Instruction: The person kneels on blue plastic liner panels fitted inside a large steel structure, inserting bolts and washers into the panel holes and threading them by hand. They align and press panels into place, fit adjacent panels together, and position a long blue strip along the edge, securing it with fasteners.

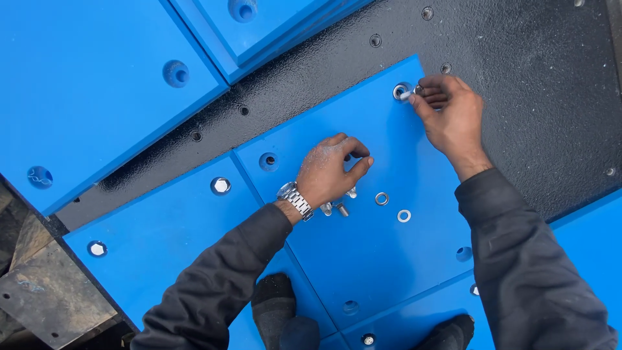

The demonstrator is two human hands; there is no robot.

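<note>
On a rough black steel deck (518, 78), a smooth blue square panel (363, 246) has a corner hole where the right hand (450, 116) pinches a shiny bolt (406, 94); the left hand (330, 172), fingers curled, rests over loose bolts (340, 209) beside two ring washers (392, 207)

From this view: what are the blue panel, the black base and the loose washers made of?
Blue panel: looks like smooth matte plastic, uniform colour, moulded recessed holes; could be coated. Black base: probably coated metal, with a rough, speckled texture and drilled holes. Washers: bright silver sheen, likely plated or stainless steel, as is the bolt under the right hand.
</note>
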